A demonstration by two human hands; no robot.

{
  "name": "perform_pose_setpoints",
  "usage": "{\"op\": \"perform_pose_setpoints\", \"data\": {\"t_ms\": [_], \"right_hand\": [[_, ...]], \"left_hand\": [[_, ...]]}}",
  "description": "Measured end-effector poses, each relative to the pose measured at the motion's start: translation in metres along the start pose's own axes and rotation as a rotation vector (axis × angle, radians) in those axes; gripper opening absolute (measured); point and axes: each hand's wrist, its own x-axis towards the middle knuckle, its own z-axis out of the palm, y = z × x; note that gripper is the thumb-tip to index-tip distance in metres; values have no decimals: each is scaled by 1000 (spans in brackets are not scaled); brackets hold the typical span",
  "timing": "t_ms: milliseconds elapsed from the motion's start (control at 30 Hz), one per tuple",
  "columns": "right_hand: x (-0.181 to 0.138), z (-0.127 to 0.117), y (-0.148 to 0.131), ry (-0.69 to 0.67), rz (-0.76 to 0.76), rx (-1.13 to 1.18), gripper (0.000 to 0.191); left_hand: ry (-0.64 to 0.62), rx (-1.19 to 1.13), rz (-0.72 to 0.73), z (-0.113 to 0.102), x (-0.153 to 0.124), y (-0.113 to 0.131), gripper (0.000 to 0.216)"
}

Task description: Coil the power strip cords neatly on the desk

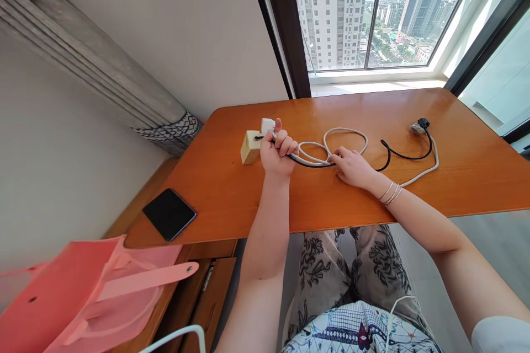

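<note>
On the table (464,176), the left hand (278,150) grips looped cables (345,129).

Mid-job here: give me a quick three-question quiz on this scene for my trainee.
1. True or false: the left hand lies flat and open.
2. The right hand touches: A the cables, B a phone, C a pink bag?
3. Fill in: the beige block stands on the ____.
Key: 1 false, it is closed around the cables; 2 A; 3 table.
</note>
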Motion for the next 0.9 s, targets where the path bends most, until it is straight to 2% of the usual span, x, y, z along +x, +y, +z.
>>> {"op": "perform_pose_setpoints", "data": {"t_ms": [133,300,467,600,633,700,800,900], "right_hand": [[-3,-10,27,-41,100,-142,33],[-14,-30,69,107,256,-218,53],[-43,-43,114,131,205,-425,32],[-79,-55,155,312,161,-451,34],[-88,-58,165,350,204,-446,35],[-106,-63,185,385,400,-419,44],[-131,-66,218,288,772,-412,48],[-155,-63,255,210,921,-446,48]], "left_hand": [[24,-121,-2,-11,10,8,50],[58,-181,61,-24,22,10,49],[86,-239,93,-30,26,15,49],[134,-324,154,-40,31,24,50],[139,-335,167,-43,33,26,50],[128,-340,184,-48,36,28,50],[125,-357,202,-52,39,30,50],[159,-403,214,-51,38,32,50]]}}
